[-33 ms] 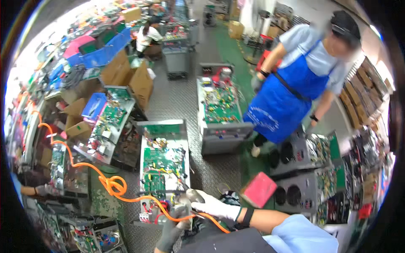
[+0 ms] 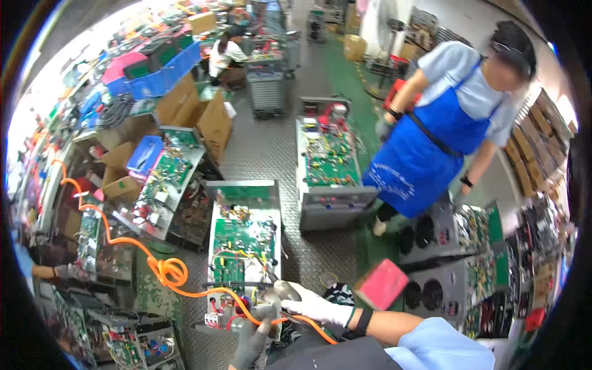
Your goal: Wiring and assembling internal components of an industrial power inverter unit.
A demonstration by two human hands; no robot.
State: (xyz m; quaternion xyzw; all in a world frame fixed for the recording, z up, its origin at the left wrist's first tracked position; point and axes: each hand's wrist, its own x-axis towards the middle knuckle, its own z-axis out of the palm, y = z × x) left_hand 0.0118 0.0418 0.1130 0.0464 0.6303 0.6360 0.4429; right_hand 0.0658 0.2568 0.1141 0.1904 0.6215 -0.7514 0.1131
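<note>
- Grey metal floor plates (image 2: pixel 250 154) with a raised tread pattern run down the middle, from near to far.
- To their right lies a green floor strip (image 2: pixel 343 77), with a yellow line (image 2: pixel 362 77) painted at the far end.
- Near left, another green patch of floor (image 2: pixel 150 296) looks worn and scuffed.
- A stack of grey crates (image 2: pixel 267 95) stands at the far middle.
- A pale fan (image 2: pixel 387 21), slightly blurred, is at the far right.
- Brown flat stacks (image 2: pixel 533 148) line the right side.
- Strong white light (image 2: pixel 65 46) washes out the far left edge; a smaller bright patch (image 2: pixel 562 106) shows far right.
</note>
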